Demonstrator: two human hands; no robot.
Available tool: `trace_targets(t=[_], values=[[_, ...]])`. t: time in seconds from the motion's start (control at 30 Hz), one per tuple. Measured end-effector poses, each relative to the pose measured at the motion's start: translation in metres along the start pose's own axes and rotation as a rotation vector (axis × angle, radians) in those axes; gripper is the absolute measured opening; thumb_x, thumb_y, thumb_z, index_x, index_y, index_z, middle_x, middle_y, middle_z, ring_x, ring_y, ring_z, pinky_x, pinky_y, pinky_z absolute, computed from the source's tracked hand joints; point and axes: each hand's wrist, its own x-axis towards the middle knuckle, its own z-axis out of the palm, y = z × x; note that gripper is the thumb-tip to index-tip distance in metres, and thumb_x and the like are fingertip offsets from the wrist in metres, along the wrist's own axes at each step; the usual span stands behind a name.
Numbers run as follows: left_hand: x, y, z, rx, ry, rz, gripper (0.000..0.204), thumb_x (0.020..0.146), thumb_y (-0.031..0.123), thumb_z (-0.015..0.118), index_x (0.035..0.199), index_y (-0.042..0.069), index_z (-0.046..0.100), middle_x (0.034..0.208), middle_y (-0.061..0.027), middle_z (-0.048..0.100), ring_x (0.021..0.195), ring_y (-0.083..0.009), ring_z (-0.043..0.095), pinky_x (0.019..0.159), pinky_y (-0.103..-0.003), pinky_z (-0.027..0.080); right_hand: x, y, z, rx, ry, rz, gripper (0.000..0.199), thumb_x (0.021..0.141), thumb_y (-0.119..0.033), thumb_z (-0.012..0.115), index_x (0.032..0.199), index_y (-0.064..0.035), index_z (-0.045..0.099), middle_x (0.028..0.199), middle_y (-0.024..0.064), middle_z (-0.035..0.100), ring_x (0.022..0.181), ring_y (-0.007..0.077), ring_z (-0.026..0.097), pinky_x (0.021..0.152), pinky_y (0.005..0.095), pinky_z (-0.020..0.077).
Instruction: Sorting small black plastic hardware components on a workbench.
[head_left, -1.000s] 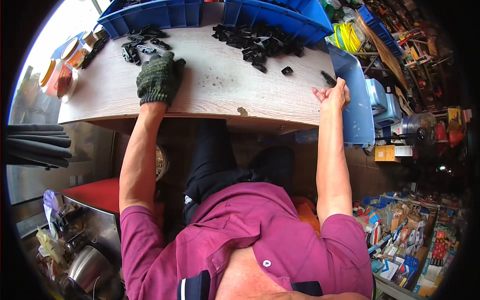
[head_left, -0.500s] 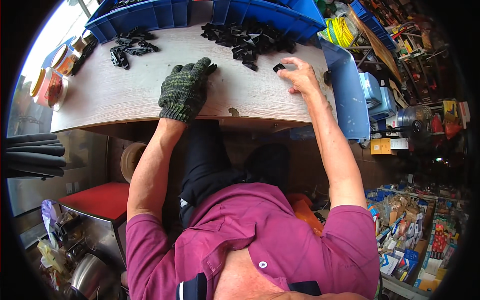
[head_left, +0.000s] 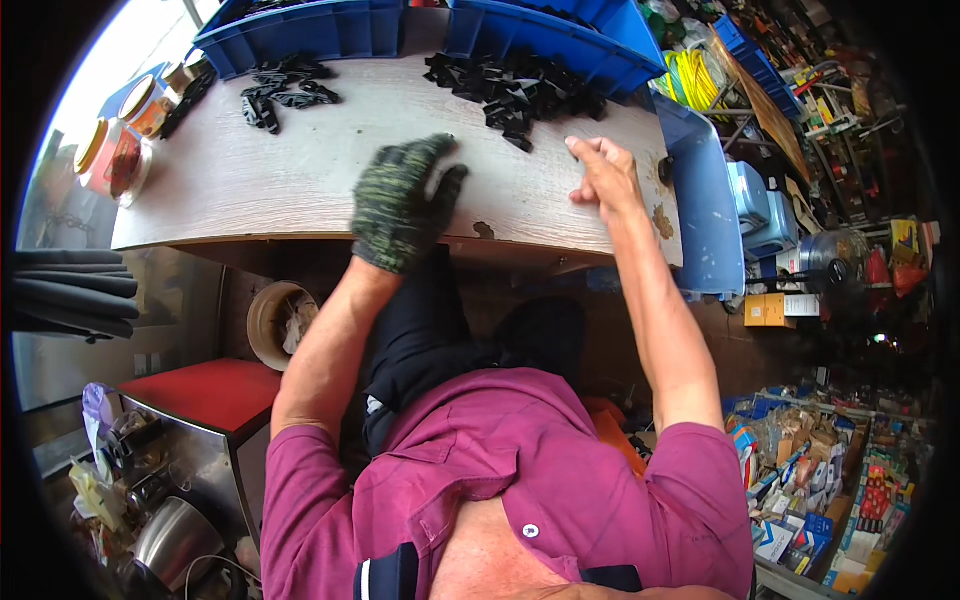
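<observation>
My left hand [head_left: 402, 205] wears a dark green and black knitted glove and is held over the near part of the pale wood-grain table [head_left: 310, 190]. Its thumb stands apart from the fingers, and I see nothing between them. My bare right hand [head_left: 610, 180] is to the right, just below a heap of small black plastic parts [head_left: 520, 90]. Its index finger points left and the thumb sits lower, with a gap and no part visible between. A smaller cluster of longer black parts [head_left: 285, 92] lies at the far left.
Two blue bins, one at the left [head_left: 310, 38] and one at the right [head_left: 560, 45], line the far edge. Jars [head_left: 105, 160] stand at the left end. A light-blue tub [head_left: 700, 200] adjoins the right edge. Below left is a red-topped cabinet [head_left: 205, 395].
The small black parts at my fingertips no longer show there. My left hand has moved right and its thumb has spread from the fingers. My right hand has drawn slightly nearer.
</observation>
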Motion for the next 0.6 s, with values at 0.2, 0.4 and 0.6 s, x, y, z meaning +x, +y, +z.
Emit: trace_targets(t=[0.2, 0.4, 0.6], values=[[-0.007, 0.038, 0.039, 0.009, -0.083, -0.098, 0.042, 0.084, 0.034, 0.073, 0.116, 0.007, 0.067, 0.100, -0.0175, 0.070, 0.095, -0.0378, 0.066, 0.083, -0.048, 0.052, -0.049, 0.000, 0.054, 0.396, -0.218, -0.039, 0.023, 0.089, -0.025, 0.076, 0.089, -0.0053, 0.064, 0.059, -0.0038, 0.053, 0.044, 0.0041, 0.044, 0.042, 0.0218, 0.0404], [-0.006, 0.044, 0.045, -0.021, -0.181, -0.135, 0.034, 0.084, 0.025, 0.069, 0.113, 0.008, 0.066, 0.091, -0.0159, 0.069, 0.084, -0.0366, 0.065, 0.073, -0.049, 0.051, -0.055, 0.007, 0.067, 0.420, -0.140, -0.186, 0.019, 0.090, -0.022, 0.075, 0.086, -0.0046, 0.067, 0.081, -0.0035, 0.063, 0.075, 0.0050, 0.052, 0.071, 0.0228, 0.0419], [-0.007, 0.042, 0.048, 0.038, -0.134, -0.125, 0.014, 0.086, 0.021, 0.063, 0.093, 0.009, 0.063, 0.081, -0.0120, 0.066, 0.077, -0.0332, 0.065, 0.068, -0.047, 0.050, -0.062, -0.005, 0.069, 0.279, -0.145, -0.200, 0.026, 0.095, -0.028, 0.069, 0.077, -0.0112, 0.061, 0.054, -0.0114, 0.037, 0.045, 0.0017, 0.028, 0.043, 0.0238, 0.0216]])
